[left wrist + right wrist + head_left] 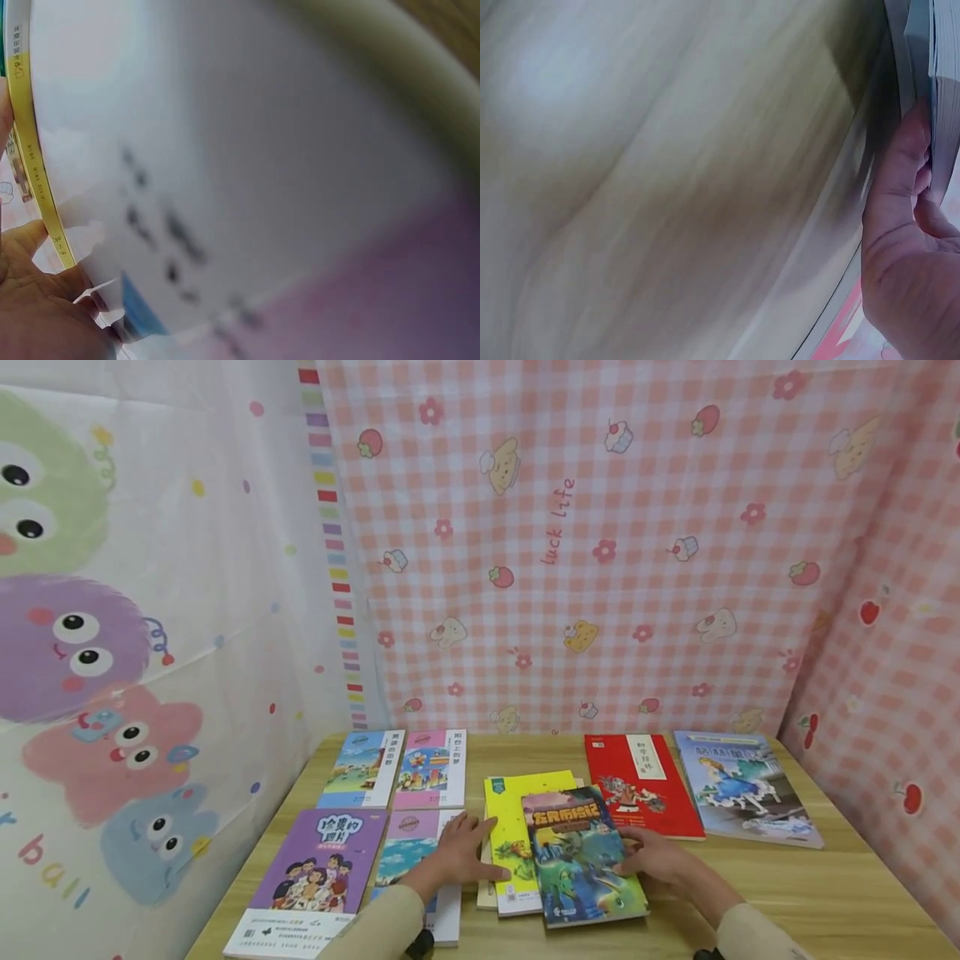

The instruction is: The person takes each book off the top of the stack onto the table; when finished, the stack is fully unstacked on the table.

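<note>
A dark green-and-purple book with an orange title lies slightly askew over a yellow book. My right hand grips the dark book at its right edge, where the page block shows in the right wrist view. At the yellow book's left side, my left hand is spread with thumb and finger touching the edge. The yellow spine stands by those fingertips in the left wrist view. Beneath the left forearm, a pink-and-blue book is partly hidden.
A purple book lies at the front left. Behind it are a blue-and-white book and a pink book. A red book and a pale blue book lie at the back right of the wooden table. Patterned curtains enclose it.
</note>
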`<state>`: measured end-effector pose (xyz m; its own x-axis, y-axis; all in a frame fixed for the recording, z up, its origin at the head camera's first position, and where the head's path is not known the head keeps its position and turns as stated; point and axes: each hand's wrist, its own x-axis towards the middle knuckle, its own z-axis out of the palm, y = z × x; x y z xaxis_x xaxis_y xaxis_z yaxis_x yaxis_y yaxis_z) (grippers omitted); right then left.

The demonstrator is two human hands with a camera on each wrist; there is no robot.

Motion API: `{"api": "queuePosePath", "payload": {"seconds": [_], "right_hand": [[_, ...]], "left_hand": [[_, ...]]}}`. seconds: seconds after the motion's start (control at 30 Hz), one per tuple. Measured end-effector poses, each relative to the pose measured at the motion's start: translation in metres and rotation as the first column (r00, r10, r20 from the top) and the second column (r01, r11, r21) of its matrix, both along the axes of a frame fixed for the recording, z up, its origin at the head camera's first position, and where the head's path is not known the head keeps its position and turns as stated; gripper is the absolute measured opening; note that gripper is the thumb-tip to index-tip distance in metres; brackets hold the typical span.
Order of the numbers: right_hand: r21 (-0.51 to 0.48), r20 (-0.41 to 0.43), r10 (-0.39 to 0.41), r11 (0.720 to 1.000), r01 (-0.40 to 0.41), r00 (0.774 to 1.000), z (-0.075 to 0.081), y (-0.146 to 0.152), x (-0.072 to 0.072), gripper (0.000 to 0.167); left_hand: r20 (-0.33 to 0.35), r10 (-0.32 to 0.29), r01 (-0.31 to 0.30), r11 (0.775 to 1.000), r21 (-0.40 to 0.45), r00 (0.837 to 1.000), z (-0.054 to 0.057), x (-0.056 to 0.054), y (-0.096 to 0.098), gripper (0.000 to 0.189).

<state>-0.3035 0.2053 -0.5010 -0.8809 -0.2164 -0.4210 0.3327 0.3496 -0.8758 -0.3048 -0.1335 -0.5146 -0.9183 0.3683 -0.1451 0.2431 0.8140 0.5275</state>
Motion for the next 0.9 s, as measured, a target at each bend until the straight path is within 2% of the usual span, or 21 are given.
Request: {"api": "queuePosePath", "payload": {"seconds": [0.07,0.2,0.43,0.53,0.63,0.77,0.9], "right_hand": [[-0.064,0.046,-0.004,0.998,0.007,0.999,0.0,0.005,0.001,0.068],[-0.121,0.081,0.027,0.992,-0.018,0.996,0.002,0.016,0.003,0.067],[-0.139,0.069,0.147,0.981,-0.137,0.987,0.004,0.036,0.009,0.063],[-0.216,0.076,0.223,0.955,-0.203,0.972,0.004,0.046,0.011,0.073],[-0.317,0.085,0.295,0.913,-0.255,0.952,0.003,0.056,0.011,0.086],[-0.419,0.071,0.362,0.856,-0.301,0.93,0.002,0.073,0.013,0.09],[-0.482,0.035,0.403,0.808,-0.338,0.915,0.001,0.09,0.016,0.089]], "left_hand": [[0.007,0.011,-0.011,1.0,0.001,1.0,0.001,0.0,0.001,0.093],[0.015,0.027,-0.027,1.0,-0.004,1.0,0.0,-0.002,0.003,0.094],[0.029,0.025,-0.025,1.0,0.007,0.999,-0.001,-0.004,0.005,0.095],[0.03,0.021,-0.021,1.0,-0.004,0.999,0.002,-0.002,0.007,0.094],[0.028,0.02,-0.02,1.0,0.0,0.999,-0.005,-0.006,0.007,0.094],[0.033,0.016,-0.016,1.0,0.011,0.999,-0.011,-0.009,0.007,0.096],[0.029,0.003,-0.003,1.0,0.003,1.0,-0.002,-0.004,0.008,0.096]]}}
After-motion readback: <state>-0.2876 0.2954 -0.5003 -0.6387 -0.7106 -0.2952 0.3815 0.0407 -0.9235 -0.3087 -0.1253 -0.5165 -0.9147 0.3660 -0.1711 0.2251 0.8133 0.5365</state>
